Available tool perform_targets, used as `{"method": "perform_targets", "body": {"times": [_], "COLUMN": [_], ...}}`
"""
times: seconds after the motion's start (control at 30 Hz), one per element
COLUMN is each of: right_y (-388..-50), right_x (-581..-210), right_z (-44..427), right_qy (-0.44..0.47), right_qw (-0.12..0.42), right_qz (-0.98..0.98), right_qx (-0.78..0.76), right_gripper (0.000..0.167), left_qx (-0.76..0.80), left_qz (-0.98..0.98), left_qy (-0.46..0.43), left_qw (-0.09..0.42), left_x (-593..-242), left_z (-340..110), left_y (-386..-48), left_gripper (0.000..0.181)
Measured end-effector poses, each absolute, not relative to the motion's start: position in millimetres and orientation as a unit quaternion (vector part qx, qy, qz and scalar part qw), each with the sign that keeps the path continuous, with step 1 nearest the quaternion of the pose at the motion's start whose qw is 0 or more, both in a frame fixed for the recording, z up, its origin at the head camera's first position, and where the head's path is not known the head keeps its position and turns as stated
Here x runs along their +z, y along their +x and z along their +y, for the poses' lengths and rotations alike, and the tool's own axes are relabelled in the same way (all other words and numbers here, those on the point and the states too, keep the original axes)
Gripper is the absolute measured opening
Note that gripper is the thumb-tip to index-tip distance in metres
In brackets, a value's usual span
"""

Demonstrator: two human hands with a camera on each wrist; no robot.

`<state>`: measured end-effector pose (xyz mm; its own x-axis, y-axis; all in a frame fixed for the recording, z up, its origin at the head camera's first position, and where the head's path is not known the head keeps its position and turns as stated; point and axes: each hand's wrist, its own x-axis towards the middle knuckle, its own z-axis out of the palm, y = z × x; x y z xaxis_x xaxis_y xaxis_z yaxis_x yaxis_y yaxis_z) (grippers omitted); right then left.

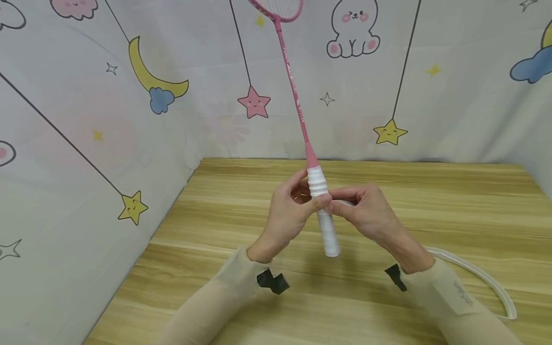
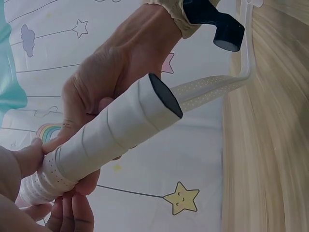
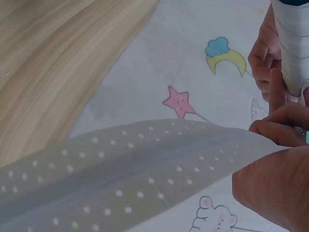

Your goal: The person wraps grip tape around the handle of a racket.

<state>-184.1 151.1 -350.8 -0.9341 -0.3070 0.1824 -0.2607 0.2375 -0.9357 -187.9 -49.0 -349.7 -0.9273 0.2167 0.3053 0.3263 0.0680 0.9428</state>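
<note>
A pink badminton racket (image 1: 296, 98) stands tilted, its head toward the back wall and its handle (image 1: 328, 235) pointing down above the table. My left hand (image 1: 285, 208) holds the handle, with the thumb pressed on the white wrapping. From the right, my right hand (image 1: 373, 211) pinches a white perforated grip tape (image 3: 145, 169) close against the handle. Overlapping ridged turns of tape (image 2: 43, 181) cover the upper handle near the pink cone. Smoother white wrapping covers the lower part down to the dark butt end (image 2: 165, 96). The racket head is partly out of view.
The tape's loose length (image 1: 478, 270) trails past my right wrist and curves onto the wood-grain table (image 1: 207, 230). Printed white cloth (image 1: 172, 129) hangs behind the table and along its left side. Each sleeve carries a black mount (image 1: 272, 281) at the wrist.
</note>
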Motion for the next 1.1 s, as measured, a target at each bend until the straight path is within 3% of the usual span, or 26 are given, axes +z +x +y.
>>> {"method": "perform_targets", "body": {"times": [0.37, 1.1], "right_y": [-184.1, -181.8], "right_x": [-347.3, -344.0], "right_z": [152.0, 154.5], "right_qy": [-0.172, -0.175], "right_qw": [0.029, 0.04], "right_qz": [0.798, 0.795], "right_qx": [-0.577, -0.58], "right_gripper": [0.023, 0.024], "left_qx": [-0.676, -0.712], "left_qz": [-0.721, -0.689], "left_qy": [-0.14, -0.134], "left_qw": [0.064, 0.02], "left_x": [-351.3, -348.3], "left_z": [-47.6, -53.4], "left_y": [-187.1, -191.7], "left_gripper": [0.048, 0.039]}}
